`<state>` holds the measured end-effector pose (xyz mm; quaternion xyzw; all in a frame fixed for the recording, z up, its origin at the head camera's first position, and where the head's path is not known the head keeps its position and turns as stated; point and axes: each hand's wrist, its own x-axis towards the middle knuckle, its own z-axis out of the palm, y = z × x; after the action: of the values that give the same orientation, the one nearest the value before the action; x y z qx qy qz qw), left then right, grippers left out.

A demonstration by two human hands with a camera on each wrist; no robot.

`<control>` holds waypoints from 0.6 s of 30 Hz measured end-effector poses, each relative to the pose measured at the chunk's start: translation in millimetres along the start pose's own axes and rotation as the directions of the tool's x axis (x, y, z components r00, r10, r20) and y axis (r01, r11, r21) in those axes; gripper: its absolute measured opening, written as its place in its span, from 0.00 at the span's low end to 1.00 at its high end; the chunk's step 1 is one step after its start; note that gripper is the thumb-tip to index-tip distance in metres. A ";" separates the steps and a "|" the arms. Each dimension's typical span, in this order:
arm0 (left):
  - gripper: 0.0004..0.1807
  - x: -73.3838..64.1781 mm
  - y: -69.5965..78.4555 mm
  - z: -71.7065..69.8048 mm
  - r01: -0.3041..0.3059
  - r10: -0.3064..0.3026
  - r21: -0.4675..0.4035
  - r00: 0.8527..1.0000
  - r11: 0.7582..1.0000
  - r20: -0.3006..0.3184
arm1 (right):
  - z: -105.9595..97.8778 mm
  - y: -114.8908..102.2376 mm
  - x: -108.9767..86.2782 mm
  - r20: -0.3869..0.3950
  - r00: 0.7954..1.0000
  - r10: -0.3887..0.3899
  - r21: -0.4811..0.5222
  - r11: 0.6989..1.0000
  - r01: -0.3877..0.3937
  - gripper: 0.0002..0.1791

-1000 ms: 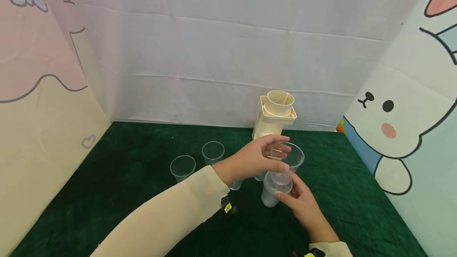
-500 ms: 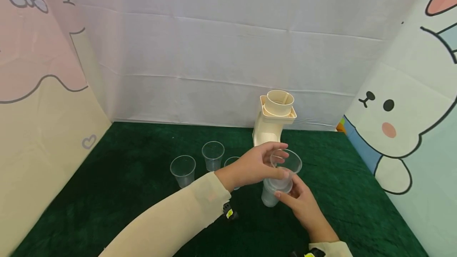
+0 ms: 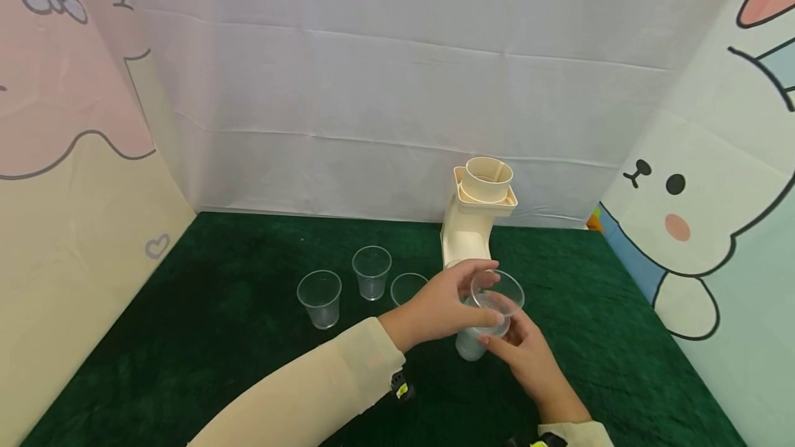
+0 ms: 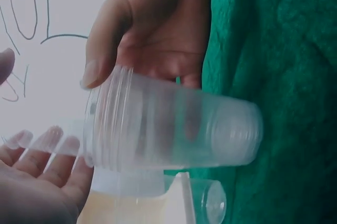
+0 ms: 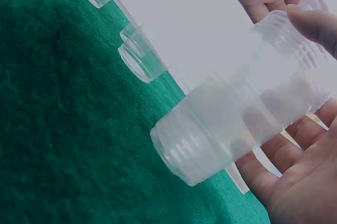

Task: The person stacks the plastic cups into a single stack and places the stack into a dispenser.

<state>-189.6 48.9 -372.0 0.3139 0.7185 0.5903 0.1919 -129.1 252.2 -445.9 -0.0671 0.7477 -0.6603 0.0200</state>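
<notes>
A stack of clear plastic cups stands upright in my right hand, whose fingers and thumb curl round it just below the rims. My left hand holds one more clear plastic cup between thumb and fingers. This cup's lower part sits inside the top of the stack, with its wide rim still above the stack's rims. In the left wrist view the nested rims lie close together, and the stack's base points toward the green cloth. The right wrist view shows the ridged lower end of the stack.
Separate clear cups stand to the left on the green cloth: a near one, a far one and one partly behind my left hand. A cream plastic stand with a round top rises behind my hands, before the white backdrop.
My left hand has moved down, lowering its cup further into the stack. The right hand with the stack has stayed in place. More of the cream stand and the left cups now shows.
</notes>
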 end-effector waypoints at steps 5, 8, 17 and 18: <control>0.39 -7.5 -0.8 10.7 0.075 -0.075 0.007 0.994 0.997 -0.080 | -1.5 1.3 0.6 0.010 1.000 -0.030 -0.002 1.000 0.030 0.36; 0.39 -10.1 -1.4 16.7 0.094 -0.094 -0.006 0.988 0.996 -0.120 | -2.1 1.3 0.8 0.010 0.999 -0.037 -0.005 0.999 0.037 0.35; 0.40 -13.0 -8.3 27.6 0.117 -0.102 0.054 0.967 0.992 -0.235 | -3.4 4.7 3.5 0.030 0.997 -0.077 0.013 0.997 0.077 0.32; 0.41 -13.2 -9.2 28.4 0.121 -0.103 0.057 0.964 0.991 -0.245 | -3.4 5.1 3.8 0.029 0.996 -0.079 0.012 0.997 0.079 0.32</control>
<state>-163.7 59.6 -388.7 0.2052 0.7738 0.5862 0.1247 -133.6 255.7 -450.3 -0.1062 0.7406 -0.6634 0.0051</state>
